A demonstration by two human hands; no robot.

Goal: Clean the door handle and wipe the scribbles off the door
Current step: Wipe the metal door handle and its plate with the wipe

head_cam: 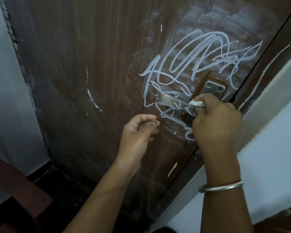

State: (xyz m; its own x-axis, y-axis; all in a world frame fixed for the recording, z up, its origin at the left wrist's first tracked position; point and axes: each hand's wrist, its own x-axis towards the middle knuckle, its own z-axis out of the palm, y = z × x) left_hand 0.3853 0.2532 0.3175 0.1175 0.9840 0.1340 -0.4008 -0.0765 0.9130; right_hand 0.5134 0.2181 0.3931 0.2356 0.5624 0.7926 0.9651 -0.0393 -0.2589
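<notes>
A dark brown wooden door [84, 68] fills the view. White scribbles [196, 63] loop across its right half, above and around the metal lever handle [172, 100]. The handle's steel plate [212, 89] with two screws sits just above my right hand [217, 121]. That hand grips a small white wad of cloth or tissue [196, 104] and presses it against the handle's inner end. My left hand [138, 132] hovers below the handle's tip, fingers loosely curled with thumb and forefinger close together; whether it holds anything is unclear.
A smeared white haze [213, 15] covers the door above the scribbles. The door frame [275, 52] and a white wall [279, 140] lie at the right. A pale wall [3, 81] stands left, with a dark reddish piece of furniture [12, 195] at the lower left.
</notes>
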